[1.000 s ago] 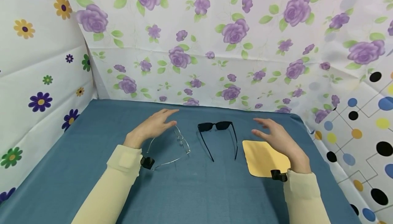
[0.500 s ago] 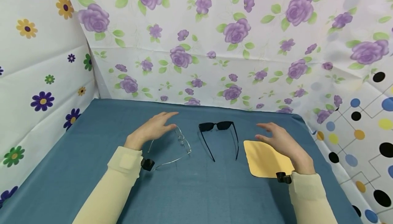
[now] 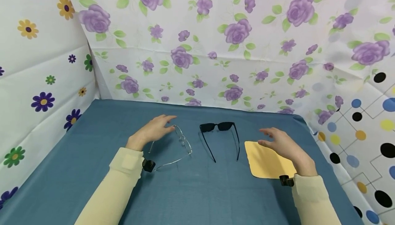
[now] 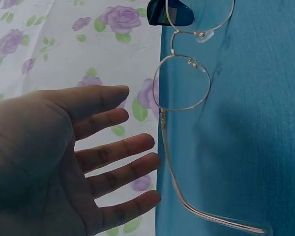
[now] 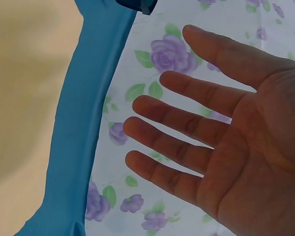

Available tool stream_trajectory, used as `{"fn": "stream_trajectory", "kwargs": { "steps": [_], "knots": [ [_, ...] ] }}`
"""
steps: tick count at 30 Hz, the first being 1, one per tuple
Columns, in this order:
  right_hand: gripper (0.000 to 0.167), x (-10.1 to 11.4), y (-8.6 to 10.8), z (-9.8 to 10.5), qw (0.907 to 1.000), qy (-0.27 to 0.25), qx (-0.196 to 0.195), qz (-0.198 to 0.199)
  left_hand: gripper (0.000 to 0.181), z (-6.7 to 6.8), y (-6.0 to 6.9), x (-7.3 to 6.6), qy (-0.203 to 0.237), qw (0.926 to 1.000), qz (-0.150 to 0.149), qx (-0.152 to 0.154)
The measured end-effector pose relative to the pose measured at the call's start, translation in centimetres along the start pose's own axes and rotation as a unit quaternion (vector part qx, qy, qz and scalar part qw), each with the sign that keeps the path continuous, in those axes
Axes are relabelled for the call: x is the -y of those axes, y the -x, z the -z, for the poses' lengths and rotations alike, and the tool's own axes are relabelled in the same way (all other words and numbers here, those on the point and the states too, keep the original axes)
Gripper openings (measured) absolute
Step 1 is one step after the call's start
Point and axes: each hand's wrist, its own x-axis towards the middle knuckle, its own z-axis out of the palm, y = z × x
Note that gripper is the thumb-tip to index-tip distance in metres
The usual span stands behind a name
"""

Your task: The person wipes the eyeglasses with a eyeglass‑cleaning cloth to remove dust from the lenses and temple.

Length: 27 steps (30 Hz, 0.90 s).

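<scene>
Thin metal-framed eyeglasses (image 3: 172, 162) lie with temples spread on the blue cloth, partly hidden by my left hand (image 3: 152, 131), which hovers above them. In the left wrist view that hand's fingers are spread, with the round-lensed eyeglasses (image 4: 168, 157) beyond the fingertips. Black sunglasses (image 3: 217, 126) rest in the middle, temples unfolded toward me. My right hand (image 3: 285, 146) is held over a yellow cleaning cloth (image 3: 262, 163), covering part of it. The right wrist view shows its palm and extended fingers, holding nothing, with the cleaning cloth (image 5: 19, 98) at the left.
A blue tablecloth (image 3: 197, 197) covers the table. Behind it hangs a white curtain with purple roses (image 3: 197, 29). Patterned white sheets close off both sides, flowered at left (image 3: 40, 67) and dotted at right (image 3: 367, 149). A small black camera sits on each wrist.
My right hand has shifted slightly right and come down a little toward me. My left hand has lowered slightly. The eyeglasses, sunglasses and cleaning cloth lie where they were.
</scene>
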Motion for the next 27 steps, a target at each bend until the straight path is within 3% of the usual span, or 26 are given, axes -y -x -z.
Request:
{"fn": "stream_trajectory", "kwargs": {
  "steps": [27],
  "knots": [
    [0.06,-1.1,0.0,-0.9,0.9995,0.027,0.016,-0.01,0.05,-1.2,-1.2,0.7,-0.007,0.9992,0.026,-0.029]
  ]
}}
